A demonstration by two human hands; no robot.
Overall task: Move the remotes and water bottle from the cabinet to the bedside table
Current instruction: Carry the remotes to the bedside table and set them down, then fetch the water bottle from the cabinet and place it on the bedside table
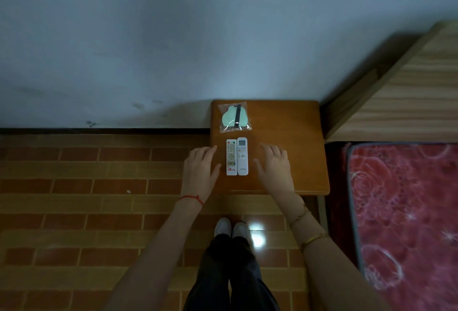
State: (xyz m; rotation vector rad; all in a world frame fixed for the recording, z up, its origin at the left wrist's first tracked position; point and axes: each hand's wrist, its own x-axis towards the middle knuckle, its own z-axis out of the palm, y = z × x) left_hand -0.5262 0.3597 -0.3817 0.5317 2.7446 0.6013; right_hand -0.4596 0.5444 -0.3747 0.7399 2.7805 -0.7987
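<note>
counter (292, 124): two remotes side by side, touching, left remote (231, 157), right remote (242, 156) | left hand (201, 165) just left of them, grip wide, holding nothing | right hand (274, 165) just right, grip wide, holding nothing | bagged green item (235, 118) behind remotes | bed (406, 211) at right

Two remotes lie side by side on the counter (292, 137), the TV remote (231, 157) left of the AC remote (242, 156). They sit between the left grip (202, 167) and the right grip (273, 164). A bagged item (235, 118) lies behind the remotes, and the bed (406, 211) is right of the right grip.
</note>
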